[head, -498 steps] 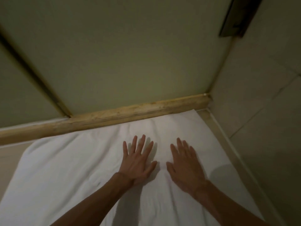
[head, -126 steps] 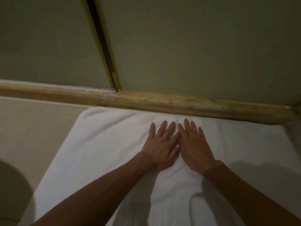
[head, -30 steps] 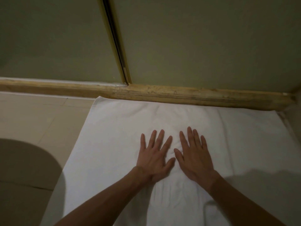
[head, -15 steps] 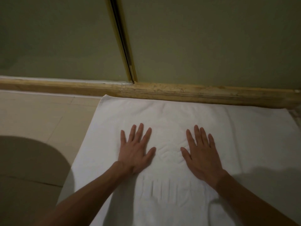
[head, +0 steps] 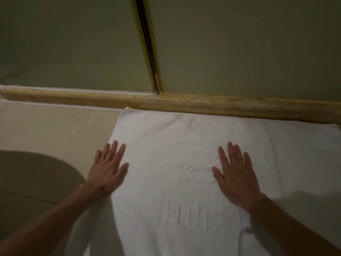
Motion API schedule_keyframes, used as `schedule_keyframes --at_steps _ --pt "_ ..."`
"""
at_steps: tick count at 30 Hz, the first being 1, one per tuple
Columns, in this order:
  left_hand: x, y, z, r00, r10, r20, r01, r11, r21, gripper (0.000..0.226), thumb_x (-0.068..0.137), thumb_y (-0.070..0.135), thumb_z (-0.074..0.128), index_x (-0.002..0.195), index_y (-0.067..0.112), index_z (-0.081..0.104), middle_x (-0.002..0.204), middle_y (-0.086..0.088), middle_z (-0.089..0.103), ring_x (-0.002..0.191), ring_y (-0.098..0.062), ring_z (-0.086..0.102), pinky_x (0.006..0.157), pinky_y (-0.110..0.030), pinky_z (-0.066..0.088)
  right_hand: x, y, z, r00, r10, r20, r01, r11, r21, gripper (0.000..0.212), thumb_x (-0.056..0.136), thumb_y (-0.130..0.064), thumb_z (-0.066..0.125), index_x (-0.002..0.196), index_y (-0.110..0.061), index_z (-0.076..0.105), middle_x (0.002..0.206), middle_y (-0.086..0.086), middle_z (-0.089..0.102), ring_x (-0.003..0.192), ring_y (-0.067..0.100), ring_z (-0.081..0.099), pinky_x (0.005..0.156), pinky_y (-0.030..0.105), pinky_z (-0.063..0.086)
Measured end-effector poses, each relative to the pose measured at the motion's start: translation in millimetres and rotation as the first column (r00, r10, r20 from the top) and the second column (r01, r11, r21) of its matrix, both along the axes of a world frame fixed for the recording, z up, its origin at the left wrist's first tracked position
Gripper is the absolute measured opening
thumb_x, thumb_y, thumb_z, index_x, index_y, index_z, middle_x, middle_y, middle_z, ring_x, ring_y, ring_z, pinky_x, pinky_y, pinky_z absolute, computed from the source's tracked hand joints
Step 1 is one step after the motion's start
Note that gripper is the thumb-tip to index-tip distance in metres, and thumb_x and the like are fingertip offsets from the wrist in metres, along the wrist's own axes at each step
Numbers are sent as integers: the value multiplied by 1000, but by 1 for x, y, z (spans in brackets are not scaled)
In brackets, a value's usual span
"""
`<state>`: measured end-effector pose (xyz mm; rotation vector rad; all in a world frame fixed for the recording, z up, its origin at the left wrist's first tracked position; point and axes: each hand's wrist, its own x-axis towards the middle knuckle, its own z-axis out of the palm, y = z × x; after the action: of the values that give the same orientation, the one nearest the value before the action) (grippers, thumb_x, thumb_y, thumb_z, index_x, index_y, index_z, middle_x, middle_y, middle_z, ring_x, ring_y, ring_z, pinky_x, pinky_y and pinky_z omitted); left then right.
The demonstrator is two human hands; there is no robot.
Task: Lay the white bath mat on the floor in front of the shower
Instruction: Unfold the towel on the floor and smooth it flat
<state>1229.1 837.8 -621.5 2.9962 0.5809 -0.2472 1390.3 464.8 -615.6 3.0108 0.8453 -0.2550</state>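
Note:
The white bath mat [head: 166, 141] lies spread flat on the tiled floor, its far edge against the worn wooden shower threshold [head: 203, 103]. A raised woven pattern shows in its middle. My left hand [head: 108, 169] rests palm down with fingers apart at the mat's left edge. My right hand [head: 235, 174] presses flat on the mat to the right of centre, fingers spread. Neither hand holds anything. The mat's right end runs out of view.
Frosted greenish shower panels [head: 239, 48] rise behind the threshold, joined at a dark vertical door seam [head: 147, 43]. Beige floor tiles [head: 51, 130] lie left of the mat, partly under a rounded shadow [head: 36, 174].
Both hands have slid apart across the mat, the left one out to its left edge, the right one further right. A second ago they lay side by side at the centre.

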Motion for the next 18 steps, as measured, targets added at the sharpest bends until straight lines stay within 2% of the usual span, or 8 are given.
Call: schedule_keyframes --at_steps 5,8,11,18 --pt "-6 3 6 999 28 -37 -27 1000 11 80 84 67 -3 150 23 -13 161 -3 -12 145 -21 -17 118 -41 -11 -1 1 3 1000 2 2 -2 1000 -20 79 82 -59 -15 151 -21 -7 159 13 -10 147 27 -9 120 45 0" --pt "1 -19 17 997 -76 25 76 997 -20 78 87 64 -2 153 23 -8 160 -3 -15 145 -21 -22 117 -38 -15 -2 1 5 1000 0 -4 0 999 -43 72 90 -56 -9 151 -20 -8 159 14 -12 147 28 -10 120 46 -1" --pt "8 -52 27 977 -184 107 198 971 -136 74 90 63 5 152 24 -8 158 -2 -20 145 -17 -23 116 -32 -16 -5 2 8 1000 -2 -28 1 999 -43 67 95 -53 7 152 -20 -4 159 16 -8 147 30 -7 120 45 1" --pt "18 -130 29 941 -318 115 336 919 -208 76 89 66 5 153 28 -11 158 -2 -24 145 -17 -26 117 -38 -17 -44 1 11 998 46 -42 -46 999 -7 67 96 -53 14 152 -18 7 159 18 2 147 32 2 119 44 3"
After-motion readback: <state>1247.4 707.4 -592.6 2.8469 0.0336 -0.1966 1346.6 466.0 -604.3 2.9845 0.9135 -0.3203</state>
